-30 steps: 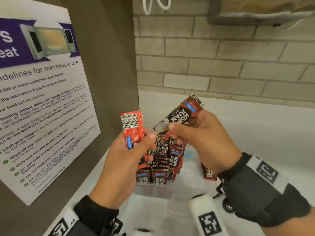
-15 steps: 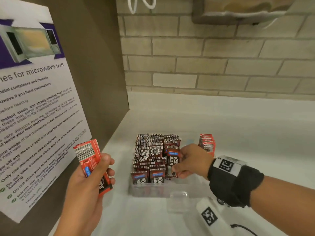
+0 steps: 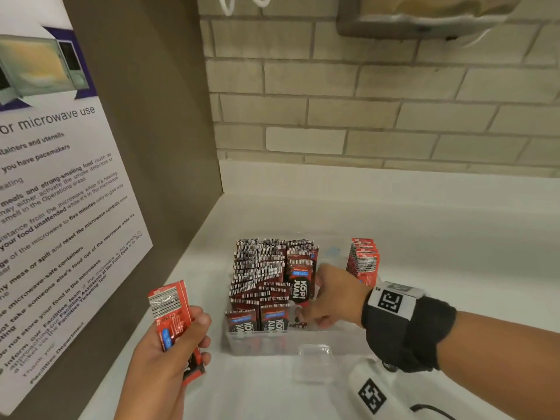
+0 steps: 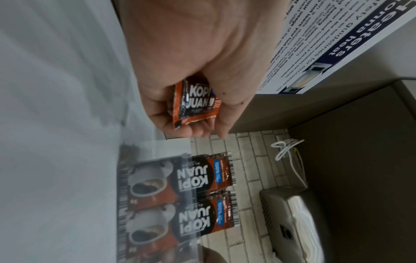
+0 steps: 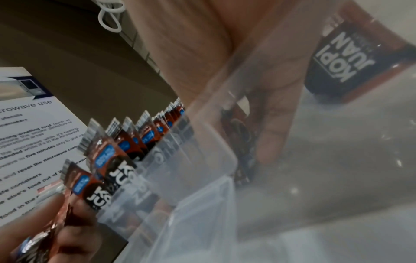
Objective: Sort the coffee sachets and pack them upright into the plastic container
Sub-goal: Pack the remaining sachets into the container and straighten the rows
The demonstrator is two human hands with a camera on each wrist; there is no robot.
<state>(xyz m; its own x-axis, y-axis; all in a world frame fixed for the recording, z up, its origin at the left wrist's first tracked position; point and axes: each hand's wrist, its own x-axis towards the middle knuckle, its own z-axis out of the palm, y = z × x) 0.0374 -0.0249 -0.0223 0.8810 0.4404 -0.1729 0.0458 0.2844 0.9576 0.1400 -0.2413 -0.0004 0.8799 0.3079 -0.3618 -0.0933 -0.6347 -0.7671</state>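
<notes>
Here we find the clear plastic container on the white tabletop, its left part packed with dark coffee sachets standing on end, long axes vertical, barcoded top edges up and the near ones facing us. Our right hand reaches down inside the container on the right of those rows, fingers curled round one dark sachet that stands upright with its printed face toward us, lettering running down its length; the right wrist view shows the fingers through the clear wall, low in the box. Our left hand hangs near the container's left, thumb and fingers clamped on a small stack of red sachets, long axis roughly upright and leaning slightly left, barcode end up. A further red stack stands upright at the container's far right. A microwave notice hangs on the left wall.
</notes>
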